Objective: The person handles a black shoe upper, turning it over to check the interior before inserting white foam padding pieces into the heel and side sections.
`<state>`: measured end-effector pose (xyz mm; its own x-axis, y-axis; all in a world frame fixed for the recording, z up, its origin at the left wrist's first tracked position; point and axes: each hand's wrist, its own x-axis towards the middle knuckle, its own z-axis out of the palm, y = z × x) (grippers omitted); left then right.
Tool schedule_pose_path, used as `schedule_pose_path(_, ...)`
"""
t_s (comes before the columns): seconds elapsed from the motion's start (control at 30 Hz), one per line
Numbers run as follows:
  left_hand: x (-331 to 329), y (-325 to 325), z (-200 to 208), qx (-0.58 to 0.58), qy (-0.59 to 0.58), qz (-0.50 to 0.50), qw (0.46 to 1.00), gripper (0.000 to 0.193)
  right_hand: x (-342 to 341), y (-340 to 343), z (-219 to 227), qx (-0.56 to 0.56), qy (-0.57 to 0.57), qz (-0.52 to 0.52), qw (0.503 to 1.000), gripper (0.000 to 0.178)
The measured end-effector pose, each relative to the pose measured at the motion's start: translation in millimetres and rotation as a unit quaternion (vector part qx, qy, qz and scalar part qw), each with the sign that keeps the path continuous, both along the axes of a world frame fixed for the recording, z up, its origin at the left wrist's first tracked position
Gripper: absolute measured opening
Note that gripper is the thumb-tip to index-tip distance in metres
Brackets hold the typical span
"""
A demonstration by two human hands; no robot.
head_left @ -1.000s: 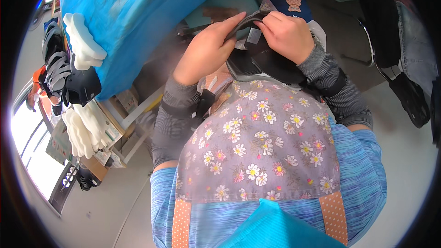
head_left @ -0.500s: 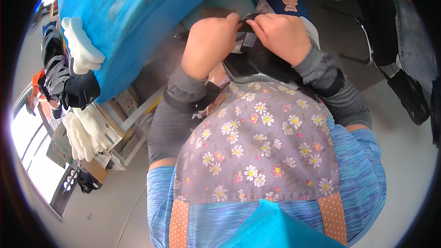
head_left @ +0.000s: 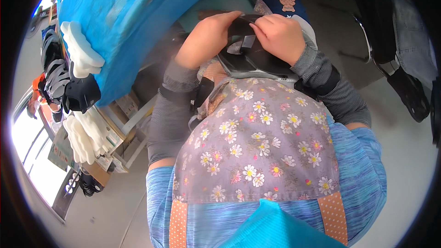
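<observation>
A dark, hollow black piece (head_left: 264, 59) with a pale rim and a small light rectangle inside lies at the far edge of my lap; its exact kind is unclear. My left hand (head_left: 206, 38) is closed on the left part of a black band along the far side, thumb and fingertips partly hidden. Pinching that same band from the right is my right hand (head_left: 280, 38), thumb toward me. A stretch of the band spans the gap between both hands. My flowered apron (head_left: 262, 142) covers my lap just below the piece.
A blue-covered surface (head_left: 138, 23) slopes across the upper left. White foam pieces (head_left: 82, 53) and black helmet-like shells (head_left: 80, 89) hang or stand beside it, above a wooden shelf (head_left: 133, 121). A person's dark-shod foot (head_left: 409, 94) is at the right.
My left hand has shifted a little left and its fingers have moved apart from the right hand, exposing more of the black band. The right hand has moved slightly left.
</observation>
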<state>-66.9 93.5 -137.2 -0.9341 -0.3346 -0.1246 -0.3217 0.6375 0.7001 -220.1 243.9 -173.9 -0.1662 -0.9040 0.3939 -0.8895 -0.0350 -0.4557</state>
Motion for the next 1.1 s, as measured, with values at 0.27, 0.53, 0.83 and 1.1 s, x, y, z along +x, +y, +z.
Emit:
schedule_pose_path(0.27,-16.1,3.6,15.1,-0.079,-0.031,-0.030,0.996,0.020,-0.7,-6.7,-8.0,-0.031,-0.032,-0.037,0.998,0.017)
schedule_pose_path(0.53,-10.2,-3.2,9.9,-0.117,-0.019,0.003,0.993,0.017,-10.1,4.0,28.3,0.087,-0.015,-0.054,0.995,0.027)
schedule_pose_path(0.83,-9.1,-4.5,3.7,0.044,-0.013,0.057,0.997,0.018,-8.7,11.4,7.9,0.046,0.058,-0.004,0.997,0.023)
schedule_pose_path(1.1,-5.0,1.5,7.6,0.050,0.002,0.076,0.996,0.018,-10.0,2.6,6.6,0.009,0.026,-0.085,0.996,0.024)
